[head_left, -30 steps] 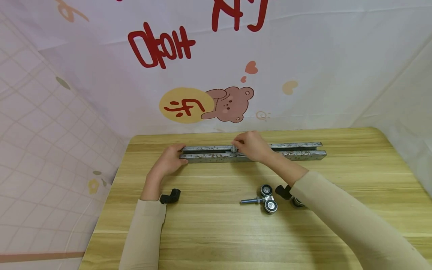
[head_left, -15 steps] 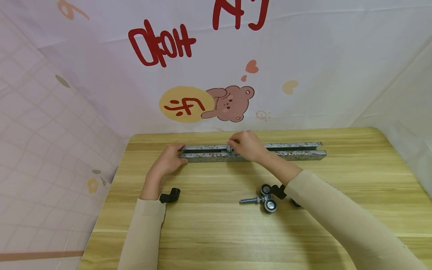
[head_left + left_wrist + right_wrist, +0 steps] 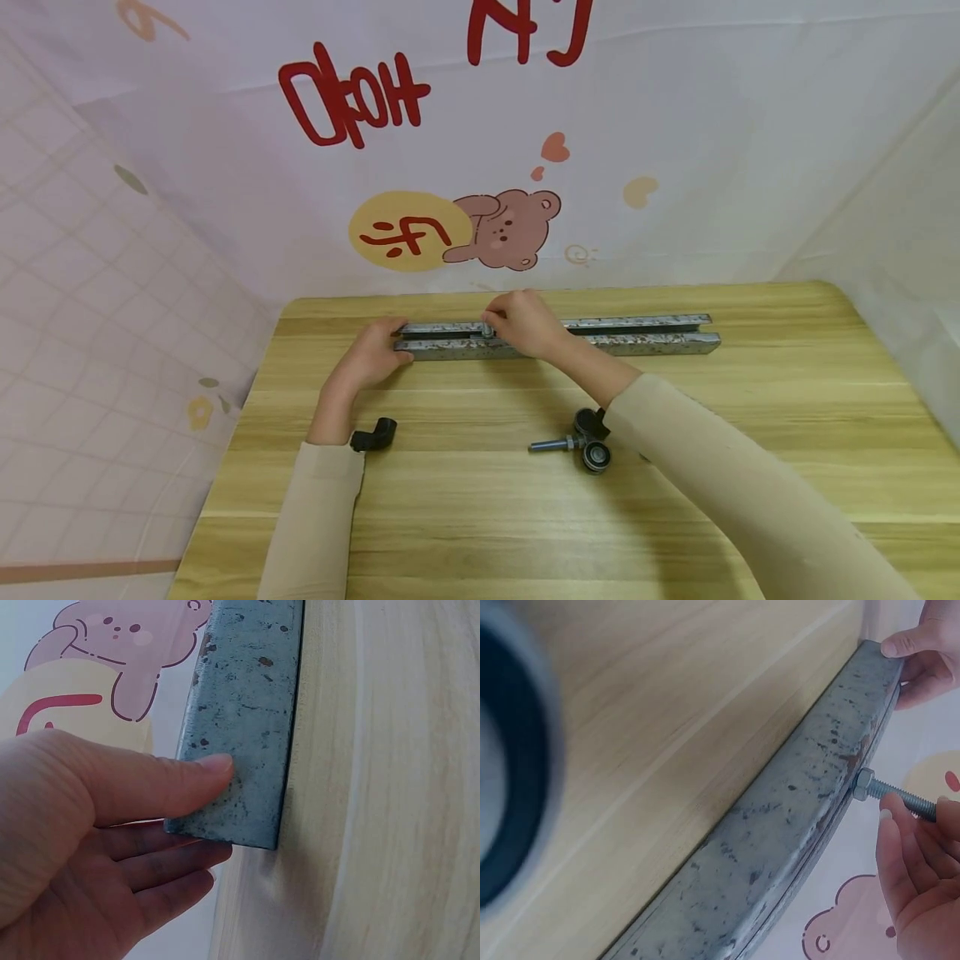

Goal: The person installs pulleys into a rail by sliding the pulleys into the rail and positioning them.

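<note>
A grey, speckled metal channel rail (image 3: 652, 343) lies along the back of the table, its slot facing up. My left hand (image 3: 371, 352) grips its left end; in the left wrist view the thumb presses the side face and the other fingers sit behind. My right hand (image 3: 528, 323) pinches a threaded bolt (image 3: 889, 791) that stands out of the slot, with a hex nut at its base by the rail. Whatever the bolt joins inside the rail is hidden. On the table in front lies a roller trolley (image 3: 596, 456) with wheels and a bolt pointing left.
Black angled pieces sit at the left cuff (image 3: 375, 435) and right cuff. Under the right sleeve (image 3: 705, 450) another round part is almost wholly hidden. A printed cloth wall (image 3: 675, 150) rises behind the table's back edge. A blurred wheel (image 3: 517, 765) looms in the right wrist view.
My right hand has slid the bolt leftward along the slot, closer to my left hand. The right sleeve now covers more of the parts beneath it. My left hand keeps its place on the rail.
</note>
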`<state>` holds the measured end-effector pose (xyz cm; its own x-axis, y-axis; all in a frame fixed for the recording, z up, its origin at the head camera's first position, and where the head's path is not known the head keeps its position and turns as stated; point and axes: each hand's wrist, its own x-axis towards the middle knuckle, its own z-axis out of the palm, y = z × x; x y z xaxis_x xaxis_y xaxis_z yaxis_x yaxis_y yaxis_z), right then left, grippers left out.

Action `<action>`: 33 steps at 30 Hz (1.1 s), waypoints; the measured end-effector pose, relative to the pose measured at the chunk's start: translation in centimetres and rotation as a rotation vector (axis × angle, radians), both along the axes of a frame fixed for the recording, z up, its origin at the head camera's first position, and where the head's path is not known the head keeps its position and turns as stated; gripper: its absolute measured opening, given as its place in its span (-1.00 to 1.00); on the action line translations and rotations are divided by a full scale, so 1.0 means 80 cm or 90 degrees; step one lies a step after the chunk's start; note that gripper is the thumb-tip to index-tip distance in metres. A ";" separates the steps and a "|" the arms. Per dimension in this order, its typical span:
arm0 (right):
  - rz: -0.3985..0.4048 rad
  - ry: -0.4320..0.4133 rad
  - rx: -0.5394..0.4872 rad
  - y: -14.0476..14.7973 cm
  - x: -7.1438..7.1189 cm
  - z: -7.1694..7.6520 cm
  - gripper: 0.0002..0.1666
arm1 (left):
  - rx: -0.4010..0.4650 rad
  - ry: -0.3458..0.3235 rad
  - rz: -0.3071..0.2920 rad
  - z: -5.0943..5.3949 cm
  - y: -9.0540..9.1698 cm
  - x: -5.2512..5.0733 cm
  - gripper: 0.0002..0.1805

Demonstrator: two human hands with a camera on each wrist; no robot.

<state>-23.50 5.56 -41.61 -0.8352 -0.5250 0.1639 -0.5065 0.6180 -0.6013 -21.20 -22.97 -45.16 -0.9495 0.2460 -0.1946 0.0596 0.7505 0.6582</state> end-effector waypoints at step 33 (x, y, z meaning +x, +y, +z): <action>0.012 0.045 0.070 -0.058 -0.001 0.003 -0.74 | 0.008 0.006 -0.003 0.002 -0.001 0.001 -0.27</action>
